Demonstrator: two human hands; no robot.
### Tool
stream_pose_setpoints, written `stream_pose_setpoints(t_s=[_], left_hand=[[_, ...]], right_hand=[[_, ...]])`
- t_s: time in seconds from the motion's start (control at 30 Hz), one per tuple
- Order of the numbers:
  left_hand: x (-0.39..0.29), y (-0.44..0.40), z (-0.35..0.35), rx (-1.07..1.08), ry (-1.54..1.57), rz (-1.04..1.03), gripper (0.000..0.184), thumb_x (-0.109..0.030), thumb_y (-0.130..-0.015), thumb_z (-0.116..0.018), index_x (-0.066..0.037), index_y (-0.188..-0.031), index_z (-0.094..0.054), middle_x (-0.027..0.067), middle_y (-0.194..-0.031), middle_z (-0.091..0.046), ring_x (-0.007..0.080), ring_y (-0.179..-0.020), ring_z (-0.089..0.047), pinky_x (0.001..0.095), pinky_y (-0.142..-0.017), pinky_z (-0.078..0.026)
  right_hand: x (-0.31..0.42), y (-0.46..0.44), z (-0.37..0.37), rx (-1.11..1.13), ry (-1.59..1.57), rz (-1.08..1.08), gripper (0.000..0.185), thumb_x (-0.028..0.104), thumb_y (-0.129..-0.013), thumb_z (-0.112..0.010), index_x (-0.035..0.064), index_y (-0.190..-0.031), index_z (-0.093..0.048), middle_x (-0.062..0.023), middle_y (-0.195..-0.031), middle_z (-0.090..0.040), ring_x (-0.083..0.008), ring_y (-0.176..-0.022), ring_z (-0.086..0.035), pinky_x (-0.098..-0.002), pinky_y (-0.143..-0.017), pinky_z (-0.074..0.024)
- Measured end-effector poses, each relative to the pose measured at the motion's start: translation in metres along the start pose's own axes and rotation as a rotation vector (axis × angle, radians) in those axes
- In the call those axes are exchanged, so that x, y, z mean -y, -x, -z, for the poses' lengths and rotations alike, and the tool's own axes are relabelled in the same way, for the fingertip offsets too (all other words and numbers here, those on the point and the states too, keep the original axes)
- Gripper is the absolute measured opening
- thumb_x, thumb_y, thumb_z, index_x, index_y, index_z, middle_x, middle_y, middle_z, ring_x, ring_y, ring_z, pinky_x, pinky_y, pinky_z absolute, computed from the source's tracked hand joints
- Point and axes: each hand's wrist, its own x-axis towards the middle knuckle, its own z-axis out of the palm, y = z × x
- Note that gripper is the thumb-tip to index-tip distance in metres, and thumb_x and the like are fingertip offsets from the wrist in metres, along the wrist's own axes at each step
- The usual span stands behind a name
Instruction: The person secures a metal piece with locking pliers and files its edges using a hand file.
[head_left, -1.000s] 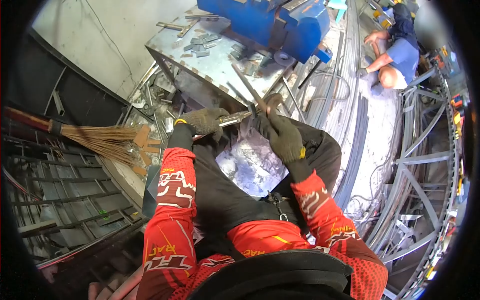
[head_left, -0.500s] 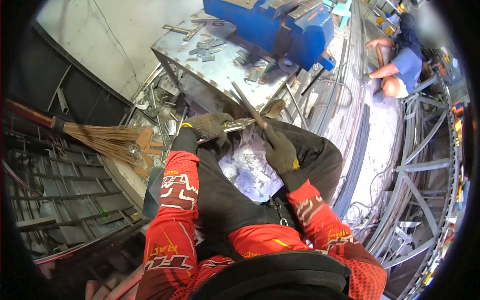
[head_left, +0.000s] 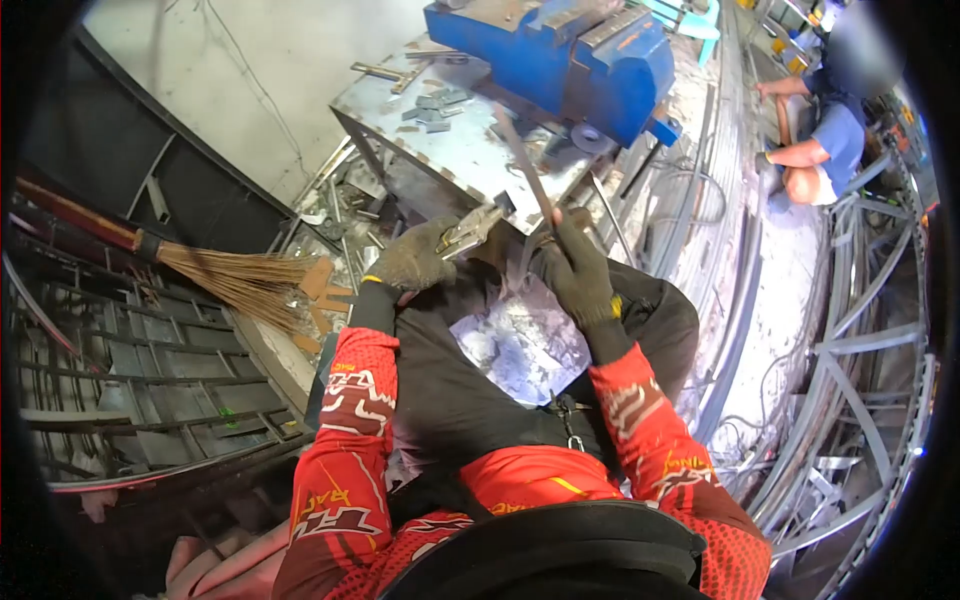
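Note:
My left hand [head_left: 412, 257], in a dark knit glove, is wrapped round a pair of metal locking pliers [head_left: 468, 232]. A small dark metal piece [head_left: 504, 203] sits at the tip of their jaws. My right hand [head_left: 582, 275], gloved as well, grips the lower end of a long flat file-like bar [head_left: 525, 165], which points up and to the left. The bar is just right of the small piece, with a narrow gap between them. Both hands are above my bent knees.
A metal table [head_left: 385, 100] with small metal plates [head_left: 436, 110] and a blue vise [head_left: 560, 65] stands ahead. A broom [head_left: 235, 275] lies left. Long metal bars [head_left: 740, 300] and a steel truss [head_left: 870, 340] are at right, near a crouching person [head_left: 825, 145].
The left hand has tilted the pliers upward, and their jaws now point to the upper right. The bar has swung steeper, and the camera view has shifted somewhat.

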Motion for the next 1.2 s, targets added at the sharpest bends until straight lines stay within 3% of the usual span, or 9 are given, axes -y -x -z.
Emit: stream_pose_setpoints(t_s=[0.13, 0.23, 0.37, 0.53, 0.6, 0.7, 0.83, 1.07, 1.2], left_hand=[[0.002, 0.011, -0.009, -0.369, 0.018, -0.084, 0.065, -0.031, -0.084, -0.081, -0.006, -0.138, -0.056, 0.0144, -0.105, -0.071, 0.0278, -0.091, -0.070, 0.0420, -0.083, -0.058], [-0.021, 0.006, -0.026, -0.287, 0.941, 0.225, 0.040, -0.041, -0.102, -0.069, -0.010, -0.126, -0.062, 0.0031, -0.080, -0.060, 0.0153, -0.055, -0.056, 0.0319, -0.048, -0.053], [-0.026, -0.012, -0.052, -0.310, 1.520, 0.271, 0.027, -0.043, -0.104, -0.065, -0.016, -0.102, -0.064, 0.0001, -0.070, -0.058, 0.0146, -0.052, -0.057, 0.0297, -0.045, -0.051], [-0.040, -0.019, -0.070, -0.409, 1.455, 0.262, 0.028, -0.042, -0.105, -0.063, -0.014, -0.105, -0.066, -0.0006, -0.071, -0.061, 0.0138, -0.049, -0.057, 0.0301, -0.042, -0.051], [-0.039, -0.022, -0.080, -0.411, 1.510, 0.270, 0.026, -0.040, -0.106, -0.063, -0.015, -0.108, -0.065, 0.0007, -0.072, -0.062, 0.0150, -0.050, -0.058, 0.0314, -0.043, -0.053], [-0.038, -0.025, -0.089, -0.359, 1.600, 0.268, 0.024, -0.036, -0.106, -0.062, -0.016, -0.119, -0.060, 0.0022, -0.075, -0.063, 0.0169, -0.054, -0.061, 0.0346, -0.049, -0.058], [-0.039, -0.040, -0.099, -0.385, 1.578, 0.170, 0.024, -0.033, -0.107, -0.061, -0.015, -0.124, -0.057, 0.0006, -0.078, -0.062, 0.0152, -0.060, -0.063, 0.0330, -0.053, -0.058], [-0.023, -0.089, -0.075, -0.505, 1.542, 0.213, 0.026, -0.027, -0.106, -0.057, -0.008, -0.123, -0.056, 0.0045, -0.089, -0.061, 0.0149, -0.062, -0.060, 0.0290, -0.054, -0.053], [-0.014, -0.145, -0.043, -0.692, 1.275, 0.210, 0.028, -0.032, -0.103, -0.055, -0.005, -0.098, -0.065, 0.0065, -0.072, -0.063, 0.0179, -0.053, -0.058, 0.0352, -0.041, -0.044]], right_hand=[[0.001, 0.077, 0.016, -0.018, -0.055, -0.096, 0.064, -0.003, -0.089, -0.063, 0.0104, -0.152, -0.055, -0.0178, -0.095, -0.060, -0.0360, -0.084, -0.061, -0.0423, -0.078, -0.0515], [0.003, 0.090, 0.018, 0.013, -0.045, -0.199, 0.061, -0.006, -0.088, -0.063, 0.0092, -0.146, -0.060, -0.0178, -0.098, -0.061, -0.0345, -0.084, -0.061, -0.0413, -0.076, -0.0515], [0.006, 0.076, 0.016, -0.041, -0.082, -0.123, 0.049, -0.007, -0.085, -0.064, 0.0092, -0.132, -0.070, -0.0168, -0.099, -0.061, -0.0327, -0.082, -0.062, -0.0404, -0.075, -0.0530], [0.032, 0.082, 0.016, 0.084, -0.073, -0.269, 0.024, 0.012, -0.086, -0.077, 0.0068, -0.109, -0.074, -0.0151, -0.107, -0.058, -0.0274, -0.083, -0.064, -0.0370, -0.073, -0.0544], [0.040, 0.077, 0.017, 0.110, -0.021, -0.272, 0.027, 0.021, -0.082, -0.084, 0.0068, -0.103, -0.074, -0.0147, -0.110, -0.056, -0.0262, -0.083, -0.064, -0.0367, -0.072, -0.0545], [0.044, 0.068, 0.009, 0.128, -0.017, -0.207, 0.053, 0.023, -0.073, -0.092, 0.0062, -0.120, -0.075, -0.0125, -0.105, -0.056, -0.0283, -0.091, -0.062, -0.0410, -0.075, -0.0528], [0.056, 0.027, 0.005, 0.224, 0.080, -0.147, 0.057, 0.035, -0.073, -0.092, 0.0121, -0.121, -0.071, -0.0197, -0.117, -0.055, -0.0384, -0.098, -0.066, -0.0471, -0.081, -0.0561], [0.057, -0.057, -0.009, 0.407, 0.360, 0.055, 0.044, 0.039, -0.082, -0.083, 0.0120, -0.115, -0.072, -0.0170, -0.107, -0.057, -0.0376, -0.093, -0.068, -0.0482, -0.076, -0.0549], [0.053, -0.111, -0.030, 0.287, 0.360, 0.143, 0.031, 0.034, -0.087, -0.078, 0.0099, -0.104, -0.068, -0.0171, -0.105, -0.057, -0.0376, -0.089, -0.068, -0.0490, -0.075, -0.0557]])
